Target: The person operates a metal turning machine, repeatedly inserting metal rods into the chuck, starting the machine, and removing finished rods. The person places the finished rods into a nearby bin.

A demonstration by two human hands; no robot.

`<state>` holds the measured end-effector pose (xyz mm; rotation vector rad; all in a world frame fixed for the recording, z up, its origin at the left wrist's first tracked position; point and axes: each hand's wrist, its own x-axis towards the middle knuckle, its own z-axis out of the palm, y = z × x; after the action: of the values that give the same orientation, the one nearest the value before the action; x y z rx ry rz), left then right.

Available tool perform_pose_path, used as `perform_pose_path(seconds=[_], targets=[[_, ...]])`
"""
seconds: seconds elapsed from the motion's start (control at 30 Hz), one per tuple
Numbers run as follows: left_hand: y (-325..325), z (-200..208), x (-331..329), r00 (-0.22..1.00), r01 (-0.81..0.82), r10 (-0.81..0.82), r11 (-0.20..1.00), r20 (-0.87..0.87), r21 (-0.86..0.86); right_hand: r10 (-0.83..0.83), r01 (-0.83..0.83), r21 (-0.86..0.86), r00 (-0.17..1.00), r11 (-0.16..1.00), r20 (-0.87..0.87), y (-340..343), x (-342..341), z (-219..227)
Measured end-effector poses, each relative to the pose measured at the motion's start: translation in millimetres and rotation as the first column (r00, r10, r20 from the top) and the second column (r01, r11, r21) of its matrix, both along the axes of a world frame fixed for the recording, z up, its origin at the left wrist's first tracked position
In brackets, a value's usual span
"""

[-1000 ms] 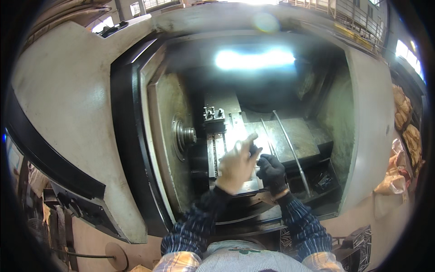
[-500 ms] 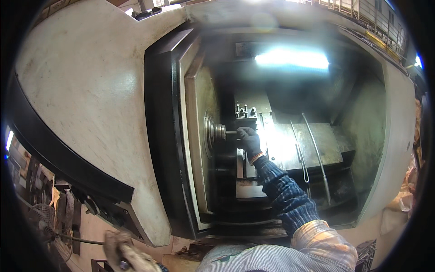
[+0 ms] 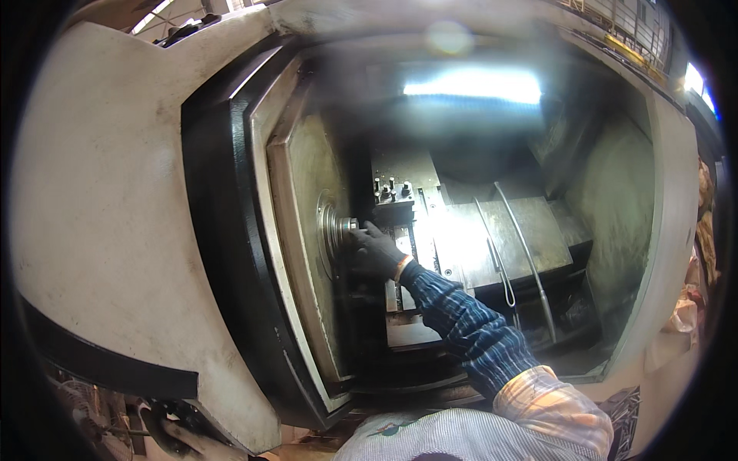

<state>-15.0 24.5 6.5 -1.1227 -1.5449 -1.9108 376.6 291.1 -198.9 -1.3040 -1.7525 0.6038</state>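
My right hand (image 3: 375, 252), in a dark glove, is at the front of the round metal spindle nose (image 3: 350, 227) of a lathe. Its fingers are bent and bunched against the nose's end. Whatever lies between them is hidden by the glove, and no length of rod shows. At the lower left, a tan, blurred shape beside the dark control panel (image 3: 165, 419) may be my left hand (image 3: 192, 442); its fingers cannot be made out. Just right of the spindle stands a tool block (image 3: 393, 196) with several upright bolts.
A long thin rod (image 3: 530, 257) and a looped wire hook (image 3: 496, 257) lean across the bright machine bed (image 3: 461, 246). The black-edged door (image 3: 223, 230) stands left of the opening. A lamp (image 3: 473, 86) glows inside at the back.
My right hand has moved left up to the spindle nose, and the short rod it held is out of sight. My left hand has dropped toward the lower-left edge. The view has shifted right.
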Motion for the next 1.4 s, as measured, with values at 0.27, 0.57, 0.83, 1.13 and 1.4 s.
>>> perform_pose_path(seconds=[0.27,0.57,0.83,1.13,1.4], targets=[[-7.7,6.8,5.0,0.999,-0.013,0.009,0.995,-0.037,-0.098,0.028,-0.085,-0.210,0.964,0.974,-0.263,10.2,-8.4,9.0],[-19.4,-3.5,23.7,0.938,-0.071,0.068,0.997,-0.339,0.004,-0.092,0.188,-0.267,0.938,0.945,0.335,15.2,31.2,47.8],[-16.0,-2.2,27.3,0.946,-0.030,0.024,0.999,-0.324,-0.014,-0.060,-0.153,-0.286,0.785,0.946,-0.617,40.9,29.3,83.8],[-5.3,0.0,69.8,0.917,0.124,-0.143,0.989,-0.373,-0.075,0.078,-0.063,-0.373,0.997,0.926,0.027,-104.6,70.9,79.8],[-7.6,3.8,140.8,0.779,0.415,-0.443,0.895,-0.444,-0.163,-0.289,0.050,-0.496,0.862,0.867,-0.417,-320.0,113.7,91.8]])
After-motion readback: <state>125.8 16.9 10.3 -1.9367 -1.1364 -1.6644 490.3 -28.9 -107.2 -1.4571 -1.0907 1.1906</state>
